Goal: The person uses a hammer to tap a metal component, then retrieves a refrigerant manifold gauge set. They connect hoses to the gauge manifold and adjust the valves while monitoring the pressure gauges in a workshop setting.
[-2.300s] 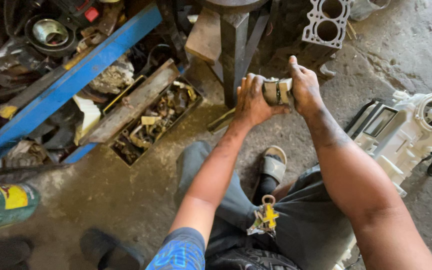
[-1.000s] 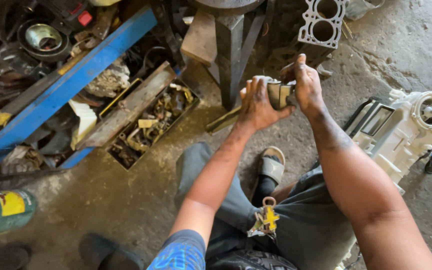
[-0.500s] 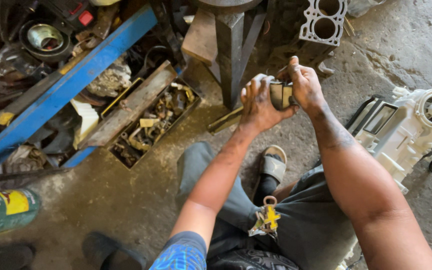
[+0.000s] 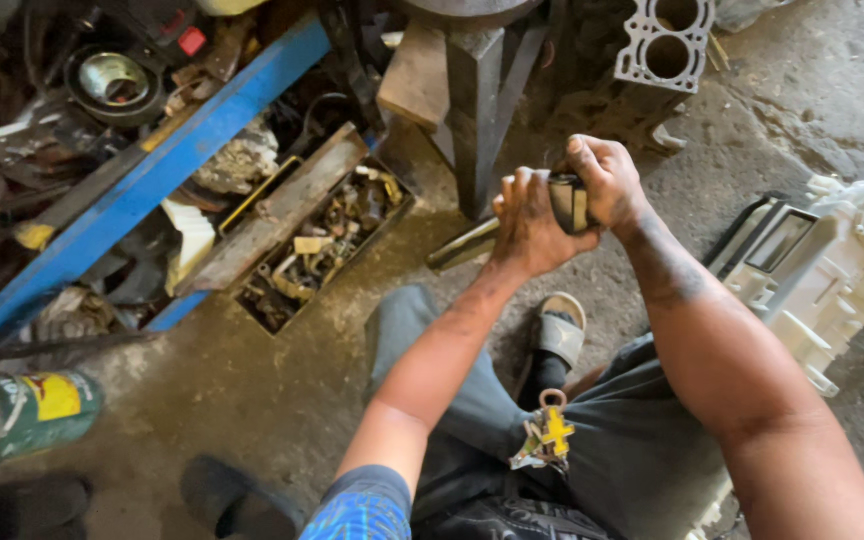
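Note:
Both my hands are raised in front of me over a stained concrete floor, closed around one small cylindrical metal part [image 4: 570, 203]. My left hand [image 4: 529, 222] grips it from the left with fingers curled over the top. My right hand [image 4: 605, 180] clasps the other end, fingers wrapped around it. Most of the part is hidden between the palms; only a short pale band shows. Below it, a long flat metal piece [image 4: 464, 244] lies on the floor.
A rusty tray of small metal bits [image 4: 324, 240] sits left of centre beside a blue steel beam [image 4: 142, 185]. A steel stand leg [image 4: 474, 110] rises behind my hands. A white plastic housing [image 4: 832, 270] lies to the right, a green can [image 4: 22, 410] at the lower left.
My hands stay clamped on the metal part in about the same place; the fingers have shifted slightly around it. The view has tilted a little.

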